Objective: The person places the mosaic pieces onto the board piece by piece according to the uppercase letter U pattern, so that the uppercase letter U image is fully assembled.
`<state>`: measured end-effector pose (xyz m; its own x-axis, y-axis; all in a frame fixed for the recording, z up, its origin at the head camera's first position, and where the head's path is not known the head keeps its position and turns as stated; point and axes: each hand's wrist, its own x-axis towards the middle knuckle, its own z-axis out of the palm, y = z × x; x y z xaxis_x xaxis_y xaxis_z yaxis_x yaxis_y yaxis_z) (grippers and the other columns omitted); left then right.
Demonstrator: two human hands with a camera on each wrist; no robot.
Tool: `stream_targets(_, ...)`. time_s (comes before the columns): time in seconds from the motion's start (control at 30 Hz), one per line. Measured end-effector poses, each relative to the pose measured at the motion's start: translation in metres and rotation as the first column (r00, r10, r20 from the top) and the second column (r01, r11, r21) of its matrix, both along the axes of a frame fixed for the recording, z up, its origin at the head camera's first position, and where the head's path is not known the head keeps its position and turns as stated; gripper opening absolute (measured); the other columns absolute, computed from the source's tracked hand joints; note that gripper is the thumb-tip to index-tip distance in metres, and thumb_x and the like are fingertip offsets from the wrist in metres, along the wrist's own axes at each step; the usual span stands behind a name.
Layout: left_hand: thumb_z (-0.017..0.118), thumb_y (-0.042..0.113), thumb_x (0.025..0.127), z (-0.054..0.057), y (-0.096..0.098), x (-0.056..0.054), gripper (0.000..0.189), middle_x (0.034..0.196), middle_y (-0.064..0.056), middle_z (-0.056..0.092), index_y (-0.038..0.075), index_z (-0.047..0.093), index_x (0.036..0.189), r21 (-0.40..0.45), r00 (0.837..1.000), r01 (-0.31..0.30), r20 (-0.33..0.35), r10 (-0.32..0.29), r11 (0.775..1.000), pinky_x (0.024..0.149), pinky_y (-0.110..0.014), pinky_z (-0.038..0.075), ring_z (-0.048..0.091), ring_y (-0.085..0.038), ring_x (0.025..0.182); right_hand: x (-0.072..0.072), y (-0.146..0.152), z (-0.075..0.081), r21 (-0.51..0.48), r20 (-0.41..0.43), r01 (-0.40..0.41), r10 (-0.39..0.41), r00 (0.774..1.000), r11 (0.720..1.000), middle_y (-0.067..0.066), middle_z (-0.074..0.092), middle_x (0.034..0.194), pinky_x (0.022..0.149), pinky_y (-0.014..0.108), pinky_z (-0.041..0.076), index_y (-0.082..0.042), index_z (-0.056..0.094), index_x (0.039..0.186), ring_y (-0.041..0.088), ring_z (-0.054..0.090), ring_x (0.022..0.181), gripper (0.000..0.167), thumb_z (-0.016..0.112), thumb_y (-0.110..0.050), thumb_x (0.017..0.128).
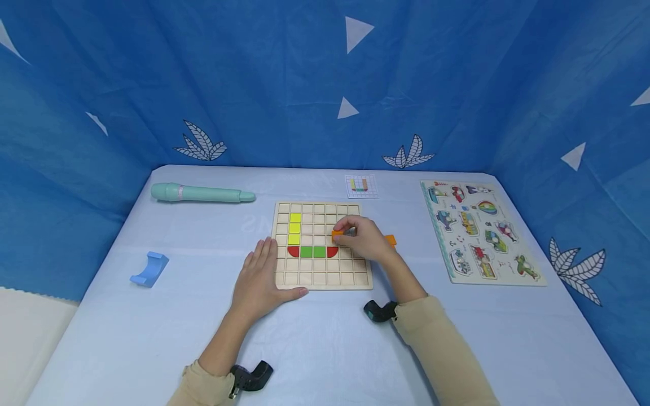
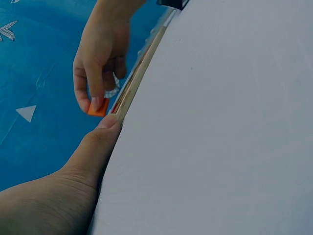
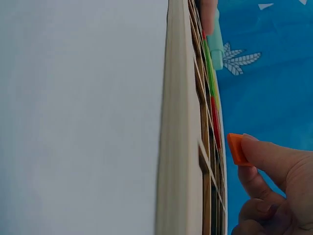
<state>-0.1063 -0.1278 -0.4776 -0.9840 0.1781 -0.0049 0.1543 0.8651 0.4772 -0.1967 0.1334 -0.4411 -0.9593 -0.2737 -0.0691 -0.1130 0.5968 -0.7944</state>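
A square wooden grid board (image 1: 301, 279) lies on the table. In its cells are a column of yellow squares (image 1: 294, 226) and, below, a row of green squares (image 1: 312, 252) between two red rounded pieces (image 1: 332, 252). My left hand (image 1: 256, 287) rests flat along the board's left side, its thumb touching the front edge. My right hand (image 1: 363, 239) pinches an orange block (image 3: 236, 148) between thumb and fingertips, over the board's right half, just above the right-hand red piece. Another orange piece (image 1: 390, 239) lies right of the board, partly behind my right wrist.
Behind the board lies a small pattern card (image 1: 361, 186). A picture puzzle board (image 1: 482, 231) lies at the right. A mint-green microphone-shaped object (image 1: 203, 193) is at the back left, with a curved blue block (image 1: 150, 269) nearer. Blue curtain (image 1: 284, 84) encloses the back and sides.
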Motion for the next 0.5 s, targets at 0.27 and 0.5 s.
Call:
stream_targets(0.27,0.071,0.078,0.067,-0.002,0.0,-0.001,0.134,0.167,-0.016,0.013,-0.001,0.013,0.158,-0.006,1.0,0.004,-0.01,-0.004,1.0,0.126,-0.052,0.013,0.009,-0.033,0.156,0.0,-0.01,-0.005,0.017,0.011,-0.004,0.003,1.0,1.0,-0.002,0.067,0.095,0.075,0.031,0.049,-0.02,0.069,0.099,0.019,0.058,0.083,0.011,0.074,-0.024,0.09)
stream_targets(0.5,0.072,0.078,0.067,-0.001,0.0,-0.001,0.134,0.166,-0.017,0.014,-0.001,0.014,0.157,-0.006,1.0,0.004,-0.014,-0.004,1.0,0.125,-0.052,0.014,0.01,-0.033,0.156,0.001,-0.013,-0.005,0.051,0.004,-0.007,0.006,1.0,0.999,-0.002,0.064,0.1,0.082,0.033,0.049,-0.02,0.07,0.099,0.019,0.057,0.092,0.01,0.074,-0.023,0.09)
